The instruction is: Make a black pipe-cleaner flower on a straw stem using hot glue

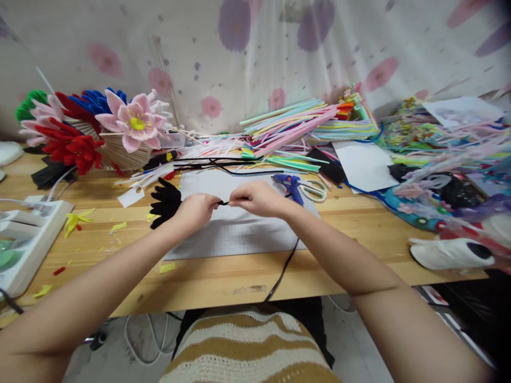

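Near side: striped tan-and-cream knit top (247, 354), worn by the person, just short of the pale grey cloth mat (239, 239).
Tabletop: light wooden table (120, 287), under the mat and reaching past it on both sides.
Cable: thin black cord (284, 270), running from the mat's near right part over the table edge.
Scraps: small yellow flat pieces, one (167, 267) just off the mat's near left corner.
Left hand: bare left hand (198, 213), above the mat's left half; thumb and forefinger pressed together on a thin black strand (223, 202).
Right hand: bare right hand (257, 198), above the mat's middle; fingers curled in, tips pinching the strand's other end.
Strand: short stretch visible between the two pinches, over the mat; the rest hidden by fingers.
Black fan: fuzzy black piece with pointed lobes (164, 203), at the mat's left edge, beside the left wrist. Link to strand: cannot tell.
Tools: blue glue gun (291, 185) and white-handled scissors (314, 190), at the mat's far right corner.
Stems: long black fuzzy stems (199, 159), along the mat's far edge; pastel fuzzy stems (295, 119) heaped beyond.
Flower: pink fuzzy bloom, yellow centre (136, 121), beyond the mat's far left corner.
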Demonstrator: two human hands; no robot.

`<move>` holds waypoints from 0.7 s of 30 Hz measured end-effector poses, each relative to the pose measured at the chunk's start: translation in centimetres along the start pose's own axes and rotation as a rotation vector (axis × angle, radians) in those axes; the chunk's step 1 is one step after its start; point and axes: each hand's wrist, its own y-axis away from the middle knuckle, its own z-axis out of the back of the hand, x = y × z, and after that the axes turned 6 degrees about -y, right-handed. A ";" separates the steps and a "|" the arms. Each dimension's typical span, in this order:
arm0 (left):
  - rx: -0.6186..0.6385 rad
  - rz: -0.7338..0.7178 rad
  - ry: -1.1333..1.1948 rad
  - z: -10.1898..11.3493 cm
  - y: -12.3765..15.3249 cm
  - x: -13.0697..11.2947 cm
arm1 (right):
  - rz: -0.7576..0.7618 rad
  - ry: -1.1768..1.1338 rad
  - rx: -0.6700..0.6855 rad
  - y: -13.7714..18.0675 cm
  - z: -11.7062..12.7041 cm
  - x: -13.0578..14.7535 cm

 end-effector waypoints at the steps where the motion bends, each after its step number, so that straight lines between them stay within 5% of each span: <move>1: -0.001 -0.054 -0.004 0.1 0.0 -0.1 | -0.003 0.024 -0.023 -0.5 1.0 -0.3; 4: -0.057 -0.262 0.067 0.8 0.2 -0.1 | -0.022 -0.046 -0.068 -2.1 2.7 -2.6; 7: -0.143 -0.373 0.187 1.4 0.4 0.0 | -0.082 -0.249 0.090 -2.6 1.5 -5.0; 10: -0.202 -0.286 0.262 1.3 0.8 0.1 | -0.143 -0.382 0.202 -1.5 -1.9 -5.6; 14: -0.184 -0.041 0.300 0.3 1.0 0.2 | -0.150 -0.467 0.139 0.9 -5.4 -3.9; 17: -0.096 0.069 0.262 -0.2 0.8 0.3 | -0.082 -0.341 0.115 1.8 -4.9 -1.9; 21: -0.010 0.031 0.126 0.0 0.4 0.2 | 0.028 -0.047 0.080 1.0 -0.9 -0.4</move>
